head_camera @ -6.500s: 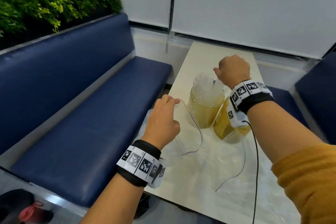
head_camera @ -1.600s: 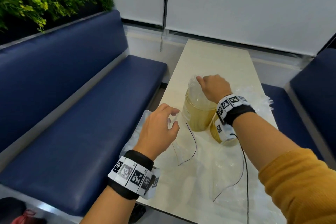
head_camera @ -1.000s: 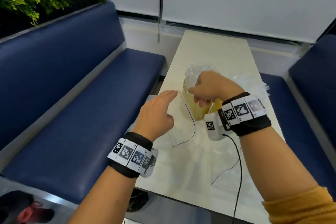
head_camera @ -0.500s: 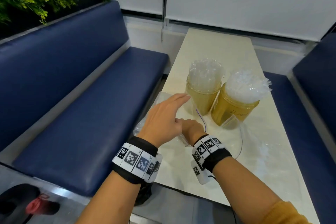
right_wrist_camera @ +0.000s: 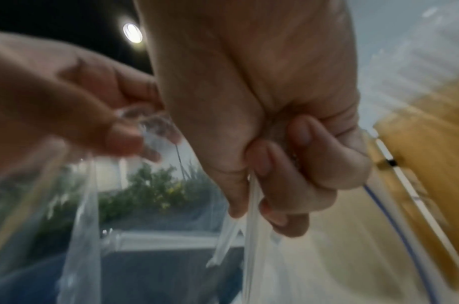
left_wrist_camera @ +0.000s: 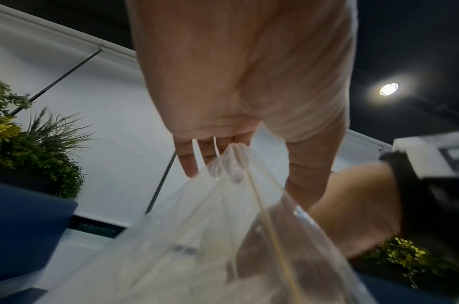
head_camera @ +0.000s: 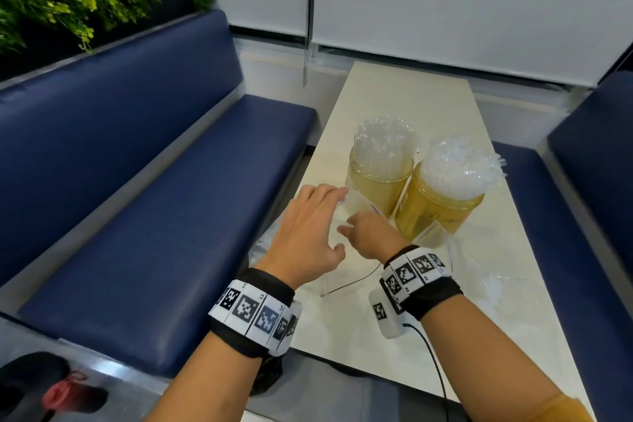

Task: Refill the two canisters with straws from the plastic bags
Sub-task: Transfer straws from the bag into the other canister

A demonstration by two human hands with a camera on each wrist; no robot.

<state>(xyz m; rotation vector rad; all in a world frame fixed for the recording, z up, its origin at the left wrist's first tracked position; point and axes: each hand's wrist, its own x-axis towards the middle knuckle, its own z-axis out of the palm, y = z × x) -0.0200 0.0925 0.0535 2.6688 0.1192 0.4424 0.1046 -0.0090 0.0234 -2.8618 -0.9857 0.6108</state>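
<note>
On table (head_camera: 404, 92): both amber canisters (head_camera: 378, 181) packed with clear straws (head_camera: 459, 168); left hand (head_camera: 308, 233) spread, right hand (head_camera: 371, 233) apparently pinching bag (right_wrist_camera: 249, 236).

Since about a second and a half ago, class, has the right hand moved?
Yes. The right hand has left the top of the left canister and dropped toward the person, now gripping the plastic bag in front of it.
</note>
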